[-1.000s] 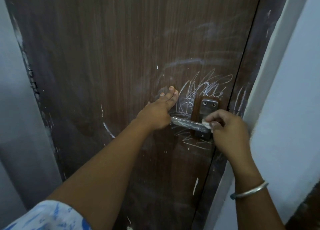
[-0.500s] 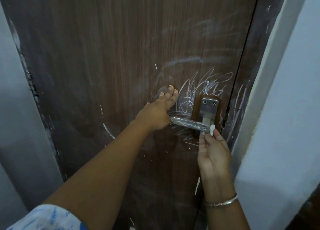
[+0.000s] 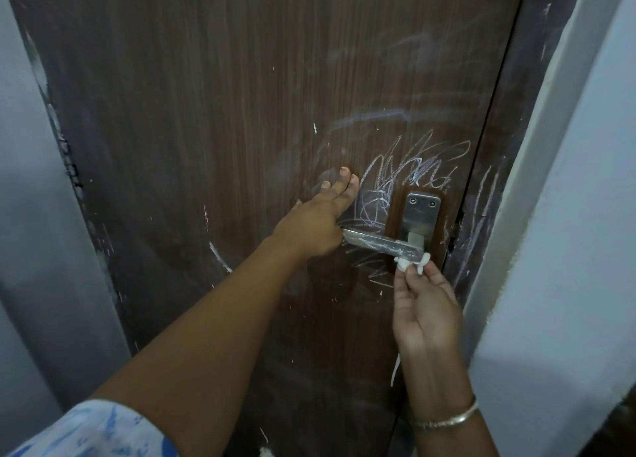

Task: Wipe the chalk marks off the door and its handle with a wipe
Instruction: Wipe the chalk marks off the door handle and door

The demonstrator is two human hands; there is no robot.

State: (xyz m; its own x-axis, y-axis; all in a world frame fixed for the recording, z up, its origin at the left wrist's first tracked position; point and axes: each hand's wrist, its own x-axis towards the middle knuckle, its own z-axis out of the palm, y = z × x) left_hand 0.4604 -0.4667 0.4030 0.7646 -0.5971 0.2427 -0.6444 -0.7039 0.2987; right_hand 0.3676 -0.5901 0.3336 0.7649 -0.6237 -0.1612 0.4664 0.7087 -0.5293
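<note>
Wipe point(image 3: 411, 262): white, crumpled | under chalk-streaked handle point(image 3: 382, 244) | door point(image 3: 241, 112) scribbled

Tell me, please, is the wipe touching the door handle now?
Touching. The head view shows the wipe, pinched by the right hand, pressed up against the underside of the handle at its pivot end, with no gap between them.

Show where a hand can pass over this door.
Free: the door above the left hand, left of the chalk scribble; and below the handle, between left forearm and right hand. Crowded: at the handle, with both hands and the wipe.
</note>
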